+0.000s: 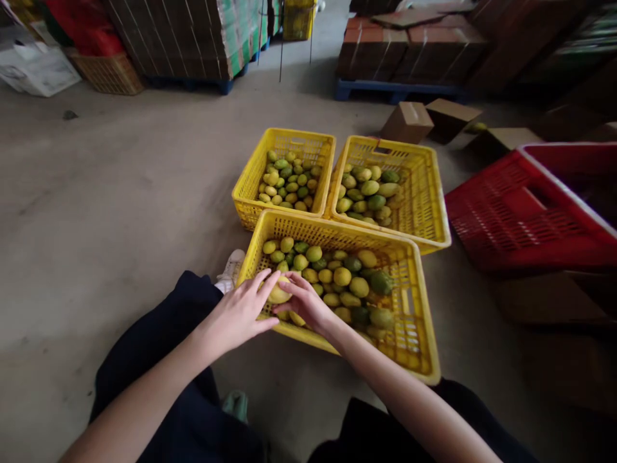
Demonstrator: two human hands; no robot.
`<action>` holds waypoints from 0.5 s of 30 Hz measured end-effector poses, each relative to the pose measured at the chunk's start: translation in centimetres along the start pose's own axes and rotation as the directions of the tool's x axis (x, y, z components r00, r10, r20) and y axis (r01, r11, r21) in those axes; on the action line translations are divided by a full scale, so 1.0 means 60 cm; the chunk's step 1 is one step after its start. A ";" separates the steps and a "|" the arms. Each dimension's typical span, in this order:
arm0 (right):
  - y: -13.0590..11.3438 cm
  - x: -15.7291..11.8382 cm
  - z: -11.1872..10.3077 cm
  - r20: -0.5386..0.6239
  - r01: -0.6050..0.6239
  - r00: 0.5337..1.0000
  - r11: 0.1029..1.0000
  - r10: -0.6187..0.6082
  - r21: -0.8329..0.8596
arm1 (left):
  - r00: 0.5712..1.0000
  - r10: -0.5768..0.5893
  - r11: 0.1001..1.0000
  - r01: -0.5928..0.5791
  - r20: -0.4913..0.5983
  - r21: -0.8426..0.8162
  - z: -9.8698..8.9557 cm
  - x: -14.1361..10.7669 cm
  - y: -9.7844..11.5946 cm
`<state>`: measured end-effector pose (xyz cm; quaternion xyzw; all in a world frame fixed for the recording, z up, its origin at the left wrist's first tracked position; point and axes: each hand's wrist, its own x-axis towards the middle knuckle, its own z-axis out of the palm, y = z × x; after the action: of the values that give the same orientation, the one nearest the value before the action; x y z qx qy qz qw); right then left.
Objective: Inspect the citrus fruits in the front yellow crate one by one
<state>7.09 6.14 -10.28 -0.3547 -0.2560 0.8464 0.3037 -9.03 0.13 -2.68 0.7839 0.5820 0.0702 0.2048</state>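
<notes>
Above the near left part of the front yellow crate (337, 345), a yellow lemon (278, 293) is held between my two hands. My left hand (237, 316) has its fingertips on the lemon's left and upper side, with the thumb low and apart. On the other side, my right hand (311, 303) curls its fingers and thumb around the fruit. Part of the lemon is hidden by the fingers. Below and beyond the hands, yellow and green lemons (342, 276) lie loosely in the front crate, with several larger dark green ones toward its right.
Two more yellow crates, back left (234, 200) and back right (441, 212), hold lemons and touch the front one. A red crate (501, 215) stands at right above cardboard boxes (549, 299). Stacked cartons (371, 54) rest on a blue pallet (359, 90) behind.
</notes>
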 end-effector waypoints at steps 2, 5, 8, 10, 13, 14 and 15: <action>-0.012 -0.037 0.047 0.095 0.027 0.995 0.994 -0.036 0.102 | 0.997 0.008 0.999 -0.011 -0.078 -0.041 -0.006 0.005 0.009; -0.037 -0.051 0.045 0.186 -0.037 0.982 0.994 0.018 0.099 | 0.963 -0.070 0.990 0.035 -0.261 -0.133 -0.015 0.010 0.011; -0.039 -0.022 -0.034 -0.008 0.033 0.999 0.983 -0.035 -0.179 | 0.914 -0.165 0.974 0.092 -0.372 -0.206 -0.021 0.011 0.000; -0.018 0.007 -0.102 -0.272 -0.037 0.959 0.917 -0.079 -0.397 | 0.902 -0.199 0.969 0.124 -0.383 -0.212 -0.021 0.008 -0.008; 0.033 0.044 -0.188 -0.418 -0.153 0.907 0.892 -0.044 -0.425 | 0.907 -0.206 0.973 0.152 -0.367 -0.171 -0.019 0.000 -0.016; 0.051 0.054 -0.207 -0.432 -0.157 0.901 0.902 -0.036 -0.402 | 0.909 -0.204 0.976 0.158 -0.364 -0.153 -0.018 -0.003 -0.017; 0.067 0.063 -0.223 -0.434 -0.149 0.901 0.915 -0.031 -0.375 | 0.910 -0.201 0.977 0.161 -0.364 -0.138 -0.018 -0.006 -0.017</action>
<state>13.71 8.97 -22.81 -0.5949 -0.3384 0.6858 0.2476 -10.40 0.31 -2.08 0.6868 0.6760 0.2301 0.1359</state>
